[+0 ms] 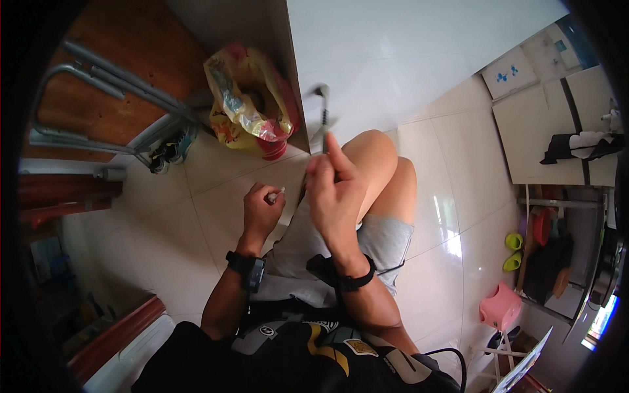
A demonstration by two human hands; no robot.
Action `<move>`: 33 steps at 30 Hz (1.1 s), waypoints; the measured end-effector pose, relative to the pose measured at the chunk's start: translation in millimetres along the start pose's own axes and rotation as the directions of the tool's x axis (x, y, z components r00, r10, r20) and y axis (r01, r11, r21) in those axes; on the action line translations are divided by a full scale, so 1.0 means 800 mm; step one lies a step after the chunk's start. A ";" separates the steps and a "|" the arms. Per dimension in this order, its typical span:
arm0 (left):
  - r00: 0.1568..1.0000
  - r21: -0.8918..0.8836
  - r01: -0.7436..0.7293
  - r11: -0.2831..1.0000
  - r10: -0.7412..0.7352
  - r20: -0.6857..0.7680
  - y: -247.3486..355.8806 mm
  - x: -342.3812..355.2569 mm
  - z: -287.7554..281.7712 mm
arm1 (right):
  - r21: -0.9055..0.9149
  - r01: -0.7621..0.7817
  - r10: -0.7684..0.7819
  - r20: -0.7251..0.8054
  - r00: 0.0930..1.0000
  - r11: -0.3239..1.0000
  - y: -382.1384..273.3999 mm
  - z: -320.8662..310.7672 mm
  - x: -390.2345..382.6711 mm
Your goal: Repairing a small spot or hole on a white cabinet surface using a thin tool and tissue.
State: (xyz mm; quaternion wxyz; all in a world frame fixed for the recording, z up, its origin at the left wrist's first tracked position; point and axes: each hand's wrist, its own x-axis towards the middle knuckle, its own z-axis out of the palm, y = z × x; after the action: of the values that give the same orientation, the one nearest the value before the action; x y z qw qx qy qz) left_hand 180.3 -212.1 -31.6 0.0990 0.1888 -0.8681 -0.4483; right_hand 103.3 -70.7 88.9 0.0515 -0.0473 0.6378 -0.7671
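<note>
Glossy pale tile floor point(458, 170) — white wall point(406, 52).

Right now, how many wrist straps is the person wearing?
2: one black strap on the left wrist, below the closed left hand; another on the right wrist, below the raised right hand.

Place: home, lived-in room.
Floor: glossy pale tiles point(458, 196).
At 4 o'clock: pink plastic stool point(501, 306), green slippers point(513, 251).
At 11 o'clock: yellow-red snack bag point(246, 105), shoes point(171, 149).

Bright daylight, floor glare — dark, warped rim.
</note>
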 end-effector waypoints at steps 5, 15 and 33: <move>0.999 -0.008 0.038 0.999 -0.037 0.009 -0.009 0.000 0.005 | 0.123 -0.187 0.195 -0.051 0.980 0.975 0.001 -0.006 0.004; 1.000 0.010 -0.014 1.000 0.014 0.002 -0.008 0.004 0.003 | 0.213 -0.235 0.247 -0.028 0.969 0.948 -0.015 -0.003 0.006; 0.995 0.103 -0.073 0.992 0.065 0.081 0.002 0.003 0.015 | 0.328 -0.117 0.181 -0.171 0.968 0.937 -0.027 -0.041 0.039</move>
State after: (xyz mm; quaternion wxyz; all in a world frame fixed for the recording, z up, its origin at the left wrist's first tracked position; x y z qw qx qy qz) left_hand 173.5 -203.7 -37.2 0.0706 0.1460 -0.8999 -0.4048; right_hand 67.6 -39.4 104.1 0.0527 0.0872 0.5108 -0.8536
